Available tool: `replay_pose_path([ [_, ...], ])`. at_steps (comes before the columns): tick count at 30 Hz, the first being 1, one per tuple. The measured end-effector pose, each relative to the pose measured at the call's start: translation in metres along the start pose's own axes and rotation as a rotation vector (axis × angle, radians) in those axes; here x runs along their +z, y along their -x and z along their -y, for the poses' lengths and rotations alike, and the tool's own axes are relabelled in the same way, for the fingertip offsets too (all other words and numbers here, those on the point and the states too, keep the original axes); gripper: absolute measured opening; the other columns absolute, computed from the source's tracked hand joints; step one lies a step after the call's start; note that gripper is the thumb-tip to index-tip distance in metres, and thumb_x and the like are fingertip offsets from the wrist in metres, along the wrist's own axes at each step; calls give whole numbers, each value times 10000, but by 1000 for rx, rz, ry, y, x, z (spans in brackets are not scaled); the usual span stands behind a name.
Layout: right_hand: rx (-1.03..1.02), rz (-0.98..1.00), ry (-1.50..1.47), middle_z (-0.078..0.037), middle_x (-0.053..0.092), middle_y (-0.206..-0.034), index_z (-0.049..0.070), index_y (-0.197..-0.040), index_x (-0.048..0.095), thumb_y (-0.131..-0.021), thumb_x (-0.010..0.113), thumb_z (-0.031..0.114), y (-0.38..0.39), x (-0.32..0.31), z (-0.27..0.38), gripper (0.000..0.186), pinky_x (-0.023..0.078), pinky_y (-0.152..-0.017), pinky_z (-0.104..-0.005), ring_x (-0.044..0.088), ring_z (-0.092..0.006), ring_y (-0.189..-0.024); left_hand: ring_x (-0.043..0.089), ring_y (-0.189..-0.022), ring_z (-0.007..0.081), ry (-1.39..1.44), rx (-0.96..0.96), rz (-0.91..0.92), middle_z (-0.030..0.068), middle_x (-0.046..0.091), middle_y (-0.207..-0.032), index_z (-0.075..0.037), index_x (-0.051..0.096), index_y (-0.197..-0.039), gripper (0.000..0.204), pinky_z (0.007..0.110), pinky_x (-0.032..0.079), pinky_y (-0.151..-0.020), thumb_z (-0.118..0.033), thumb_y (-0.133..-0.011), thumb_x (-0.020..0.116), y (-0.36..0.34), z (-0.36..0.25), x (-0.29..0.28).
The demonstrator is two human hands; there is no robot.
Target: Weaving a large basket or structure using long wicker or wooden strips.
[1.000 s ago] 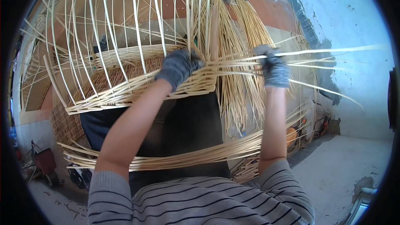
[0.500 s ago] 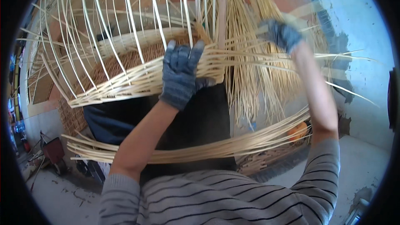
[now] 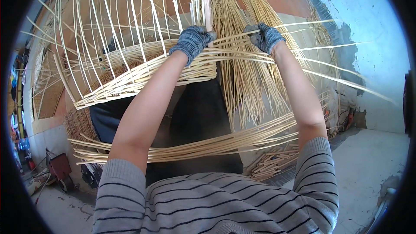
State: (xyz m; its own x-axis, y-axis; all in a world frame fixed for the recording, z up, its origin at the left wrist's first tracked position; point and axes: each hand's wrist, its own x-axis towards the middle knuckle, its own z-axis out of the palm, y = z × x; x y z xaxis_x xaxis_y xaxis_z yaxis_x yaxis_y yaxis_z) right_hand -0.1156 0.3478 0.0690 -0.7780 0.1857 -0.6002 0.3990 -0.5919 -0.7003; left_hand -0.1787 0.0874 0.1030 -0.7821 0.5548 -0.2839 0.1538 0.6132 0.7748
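Right hand [image 3: 265,37] closed round a pale rod [image 3: 234,40], left hand [image 3: 193,41] curled on a corner of the wicker basket [image 3: 149,76].

Too sharp a bend could crack the rod near the corner, and a slack left hold might let the weave spring loose; exactly which pieces the left fingers clasp is hidden. The basket's wall slopes away leftward from the left hand; the rod spans the gap between both hands, other rods [image 3: 236,53] pass just beneath it, and a long bundle [image 3: 208,149] lies nearer the body.
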Motion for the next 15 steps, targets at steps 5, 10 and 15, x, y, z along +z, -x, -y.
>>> replay_pose_path([
  [5,-628,-102,448,-122,654,-845,12,-890,547,-950,283,318,84,44,-27,408,403,-407,-164,617,-151,-590,581,-880,333,-197,120,-119,216,614,-906,-7,651,-887,500,361,432,-827,-489,-787,561,-19,30,15],
  [10,-572,117,522,-129,596,-1028,49,-1057,562,-869,486,60,179,89,-74,203,524,-638,-249,621,-193,-863,599,-810,313,-162,42,-127,178,626,-805,-25,633,-868,393,372,447,-786,-401,-834,524,-4,10,16],
  [15,-1428,21,1767,-130,574,-1111,58,-1158,524,-790,585,53,173,124,8,373,497,-814,-312,598,-262,-963,542,-919,272,-426,486,-670,106,541,-680,-68,560,-918,318,486,341,-904,-358,-790,550,60,-46,55],
])
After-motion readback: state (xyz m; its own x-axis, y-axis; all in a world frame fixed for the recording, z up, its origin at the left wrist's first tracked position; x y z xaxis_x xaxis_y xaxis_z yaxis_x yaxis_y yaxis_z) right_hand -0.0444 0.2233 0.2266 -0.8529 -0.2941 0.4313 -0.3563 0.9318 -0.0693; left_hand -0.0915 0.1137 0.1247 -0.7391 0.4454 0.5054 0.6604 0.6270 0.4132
